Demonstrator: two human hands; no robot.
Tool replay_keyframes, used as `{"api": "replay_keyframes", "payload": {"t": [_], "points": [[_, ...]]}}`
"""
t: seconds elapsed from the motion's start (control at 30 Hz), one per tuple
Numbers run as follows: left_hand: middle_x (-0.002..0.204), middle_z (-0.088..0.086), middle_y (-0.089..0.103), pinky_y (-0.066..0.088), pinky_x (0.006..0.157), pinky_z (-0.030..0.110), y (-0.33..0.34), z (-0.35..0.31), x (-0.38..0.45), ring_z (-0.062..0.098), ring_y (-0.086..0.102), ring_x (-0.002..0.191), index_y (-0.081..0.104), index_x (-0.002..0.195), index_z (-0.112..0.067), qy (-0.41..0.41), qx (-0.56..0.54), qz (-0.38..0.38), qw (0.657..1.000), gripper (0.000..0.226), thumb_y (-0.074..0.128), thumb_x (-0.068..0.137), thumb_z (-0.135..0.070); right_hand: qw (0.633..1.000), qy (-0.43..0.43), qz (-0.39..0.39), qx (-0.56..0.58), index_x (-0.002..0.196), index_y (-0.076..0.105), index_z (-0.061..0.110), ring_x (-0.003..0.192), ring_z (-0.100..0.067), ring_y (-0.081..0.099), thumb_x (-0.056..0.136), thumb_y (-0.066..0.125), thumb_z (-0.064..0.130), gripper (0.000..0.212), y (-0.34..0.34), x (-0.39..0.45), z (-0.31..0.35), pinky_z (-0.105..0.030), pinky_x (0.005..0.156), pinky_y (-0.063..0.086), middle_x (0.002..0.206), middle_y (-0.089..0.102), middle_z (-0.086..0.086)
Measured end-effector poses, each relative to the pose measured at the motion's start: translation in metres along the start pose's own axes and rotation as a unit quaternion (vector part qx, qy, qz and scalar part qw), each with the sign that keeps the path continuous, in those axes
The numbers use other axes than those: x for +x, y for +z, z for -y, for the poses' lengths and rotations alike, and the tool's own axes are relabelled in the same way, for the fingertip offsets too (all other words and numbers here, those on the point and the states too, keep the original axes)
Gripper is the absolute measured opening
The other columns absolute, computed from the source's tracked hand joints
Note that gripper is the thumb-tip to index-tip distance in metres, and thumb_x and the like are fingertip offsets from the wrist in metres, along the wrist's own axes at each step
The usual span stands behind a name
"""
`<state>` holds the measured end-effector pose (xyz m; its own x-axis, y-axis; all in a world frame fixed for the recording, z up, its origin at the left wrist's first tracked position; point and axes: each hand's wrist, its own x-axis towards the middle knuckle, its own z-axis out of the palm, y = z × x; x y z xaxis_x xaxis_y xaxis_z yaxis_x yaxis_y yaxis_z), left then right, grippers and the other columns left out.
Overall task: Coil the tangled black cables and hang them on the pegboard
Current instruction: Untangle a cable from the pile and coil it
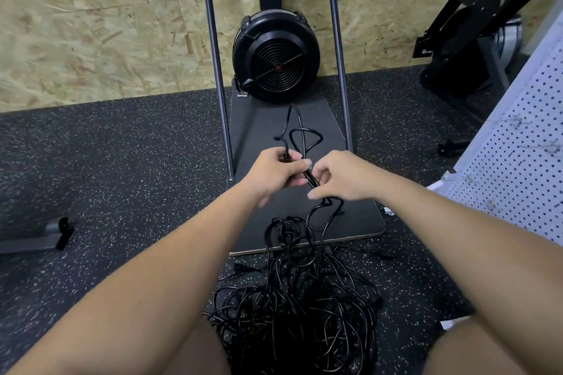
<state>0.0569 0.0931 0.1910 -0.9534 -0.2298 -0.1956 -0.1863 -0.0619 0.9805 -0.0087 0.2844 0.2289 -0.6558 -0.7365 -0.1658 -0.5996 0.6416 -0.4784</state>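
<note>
Both hands hold one black cable above the floor. The left hand grips it, loops rising past the fingers; the right hand pinches its plug end. The cable trails down into a tangled pile of cables lying between the knees. A white pegboard leans at right.

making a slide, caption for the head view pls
Both hands, left hand and right hand, grip one black cable above the tangled pile.
</note>
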Motion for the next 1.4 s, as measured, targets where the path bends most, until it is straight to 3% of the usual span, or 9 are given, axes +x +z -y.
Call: {"api": "replay_keyframes", "payload": {"t": [0.17, 0.3, 0.53, 0.67, 0.77, 0.9, 1.1, 1.3, 1.4], "points": [[0.086, 0.002, 0.069, 0.066, 0.085, 0.033, -0.005, -0.004, -0.001, 0.016, 0.071, 0.075, 0.067, 0.107, -0.006, 0.018, -0.033, -0.013, 0.999, 0.017, 0.081, 0.099, -0.009, 0.997, -0.013, 0.008, 0.080, 0.085, 0.081, 0.027, 0.066, -0.008, 0.065, 0.096, 0.082, 0.037, 0.015, -0.014, 0.004, -0.007, -0.033, 0.072, 0.053, 0.080, 0.080, 0.007], [0.095, 0.001, 0.073, 0.064, 0.097, 0.040, -0.009, -0.012, -0.003, 0.017, 0.073, 0.089, 0.065, 0.133, -0.001, 0.007, -0.101, 0.011, 0.995, 0.039, 0.081, 0.099, -0.013, 0.982, -0.009, -0.012, 0.187, 0.088, 0.083, 0.024, 0.062, -0.008, 0.053, 0.100, 0.079, 0.037, 0.019, -0.020, -0.001, -0.010, -0.032, 0.068, 0.041, 0.081, 0.078, 0.004], [0.137, 0.014, 0.074, 0.060, 0.097, 0.032, -0.019, -0.009, -0.003, 0.023, 0.074, 0.123, 0.053, 0.151, -0.002, 0.041, -0.043, 0.070, 0.996, 0.067, 0.078, 0.090, 0.012, 0.994, 0.016, -0.060, 0.085, 0.080, 0.072, 0.018, 0.054, -0.015, 0.043, 0.112, 0.057, 0.029, 0.036, -0.021, 0.000, -0.021, -0.034, 0.058, 0.036, 0.061, 0.056, 0.009], [0.115, 0.001, 0.078, 0.050, 0.078, 0.016, -0.011, -0.006, -0.005, 0.002, 0.061, 0.077, 0.069, 0.144, -0.010, 0.136, 0.154, 0.034, 0.978, 0.045, 0.074, 0.101, 0.001, 0.996, -0.029, -0.054, 0.058, 0.080, 0.062, 0.017, 0.056, -0.019, 0.044, 0.113, 0.047, 0.027, 0.037, -0.022, 0.000, -0.016, -0.039, 0.061, 0.039, 0.066, 0.057, -0.007], [0.091, 0.008, 0.076, 0.046, 0.077, 0.035, -0.013, 0.000, -0.002, 0.012, 0.053, 0.077, 0.083, 0.115, -0.026, 0.185, 0.269, 0.035, 0.945, 0.018, 0.077, 0.101, -0.016, 0.995, -0.054, -0.061, 0.063, 0.084, 0.065, 0.021, 0.058, -0.020, 0.048, 0.113, 0.049, 0.030, 0.034, -0.020, 0.001, -0.017, -0.040, 0.063, 0.042, 0.068, 0.059, 0.001], [0.087, 0.008, 0.081, 0.053, 0.078, 0.040, -0.017, -0.008, -0.005, 0.017, 0.060, 0.074, 0.085, 0.100, -0.020, 0.144, 0.224, 0.046, 0.963, 0.005, 0.084, 0.095, -0.020, 0.985, -0.113, -0.129, 0.023, 0.121, 0.079, 0.034, 0.091, -0.006, 0.062, 0.103, 0.075, 0.036, 0.019, -0.022, -0.004, -0.018, -0.034, 0.087, 0.052, 0.104, 0.068, 0.014], [0.092, 0.023, 0.077, 0.050, 0.079, 0.030, -0.019, -0.014, -0.011, 0.020, 0.056, 0.079, 0.085, 0.110, -0.013, 0.105, 0.151, 0.095, 0.978, 0.011, 0.080, 0.100, -0.015, 0.968, -0.163, -0.180, -0.069, 0.104, 0.084, 0.027, 0.101, -0.016, 0.060, 0.105, 0.073, 0.032, 0.012, -0.033, -0.008, -0.014, -0.048, 0.093, 0.052, 0.101, 0.069, 0.015], [0.107, 0.013, 0.083, 0.048, 0.060, 0.021, -0.041, -0.003, -0.001, 0.016, 0.071, 0.069, 0.070, 0.109, 0.004, 0.089, 0.205, 0.011, 0.975, 0.014, 0.063, 0.110, -0.008, 0.925, -0.071, -0.349, 0.134, 0.098, 0.084, 0.024, 0.091, -0.008, 0.070, 0.102, 0.075, 0.028, 0.010, -0.059, -0.012, -0.013, -0.036, 0.087, 0.056, 0.096, 0.078, 0.012], [0.093, 0.011, 0.083, 0.060, 0.069, 0.033, -0.047, 0.007, 0.004, 0.029, 0.070, 0.070, 0.060, 0.099, -0.004, 0.068, 0.224, -0.031, 0.972, 0.022, 0.055, 0.115, -0.018, 0.925, -0.028, -0.313, 0.211, 0.099, 0.080, 0.023, 0.077, -0.014, 0.071, 0.106, 0.068, 0.025, 0.014, -0.067, -0.016, -0.020, -0.037, 0.077, 0.053, 0.083, 0.080, 0.001]]}}
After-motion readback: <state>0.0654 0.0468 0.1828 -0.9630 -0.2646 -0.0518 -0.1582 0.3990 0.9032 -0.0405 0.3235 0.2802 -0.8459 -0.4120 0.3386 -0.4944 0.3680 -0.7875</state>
